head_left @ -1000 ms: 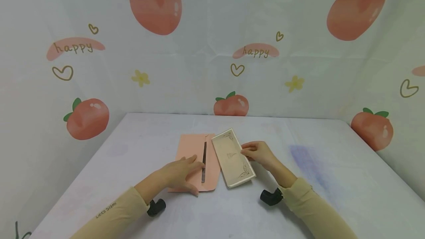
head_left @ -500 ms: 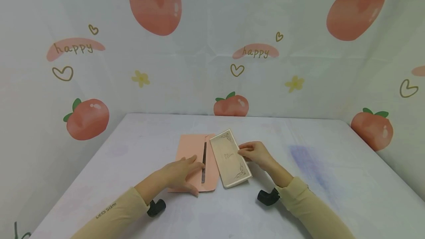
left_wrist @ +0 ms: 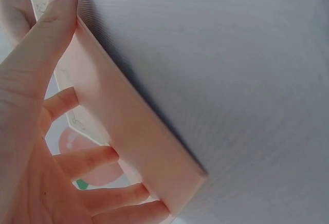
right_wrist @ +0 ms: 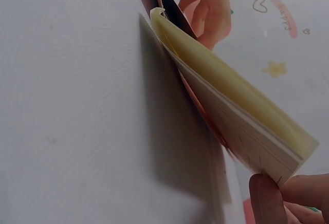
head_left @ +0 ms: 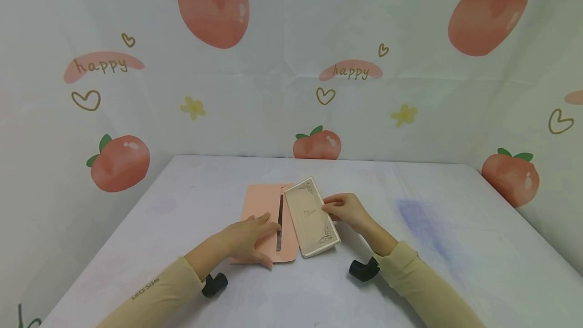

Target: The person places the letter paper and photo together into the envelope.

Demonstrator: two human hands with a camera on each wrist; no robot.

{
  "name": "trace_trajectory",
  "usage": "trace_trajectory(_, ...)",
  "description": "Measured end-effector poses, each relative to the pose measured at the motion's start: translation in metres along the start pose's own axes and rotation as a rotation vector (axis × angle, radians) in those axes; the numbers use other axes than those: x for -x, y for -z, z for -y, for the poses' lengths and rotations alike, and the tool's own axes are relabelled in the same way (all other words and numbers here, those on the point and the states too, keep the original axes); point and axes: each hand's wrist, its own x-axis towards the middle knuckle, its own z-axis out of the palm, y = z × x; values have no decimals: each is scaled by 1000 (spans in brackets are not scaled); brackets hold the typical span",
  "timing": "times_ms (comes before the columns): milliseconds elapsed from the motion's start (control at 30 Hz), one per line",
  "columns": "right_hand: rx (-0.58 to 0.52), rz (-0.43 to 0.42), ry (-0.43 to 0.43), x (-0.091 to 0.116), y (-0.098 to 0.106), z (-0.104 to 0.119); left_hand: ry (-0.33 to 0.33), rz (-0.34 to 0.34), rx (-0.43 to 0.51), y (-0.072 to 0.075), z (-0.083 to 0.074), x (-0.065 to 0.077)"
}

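Head view: the left hand [head_left: 249,237] lies with fingers spread on a pink, rectangular paper envelope [head_left: 260,197], covering part of its dark slit [head_left: 280,206]; the right hand [head_left: 349,211] pinches the right edge of a cream, rectangular booklet [head_left: 310,224] with ornamented corners, overlapping the envelope's right side. Two black devices, left [head_left: 215,285] and right [head_left: 364,270], are partly hidden beneath the cuffs. A white table [head_left: 205,194] and white, peach-printed backdrop [head_left: 273,105] surround the work. Left wrist view: thumb and parted fingers touch the envelope, which largely hides the booklet. Right wrist view: thumb and finger nip the booklet, tilted above the table; the right hand is cut off, and whether the booklet's far edge enters the slit cannot be determined.
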Motion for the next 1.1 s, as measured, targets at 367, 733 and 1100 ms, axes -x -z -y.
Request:
trace_trajectory(367, -23, -2, -5, 0, -5, 6, -7, -4, 2, -1, 1, -1)
trace_trajectory(733, -26, -8, 0, -5, -9, 5, 0, -1, 3, -1, 1, 0)
trace_trajectory(1100, -61, -1, 0, -6, -14, 7, -7, -4, -1, -1, 0, 0)
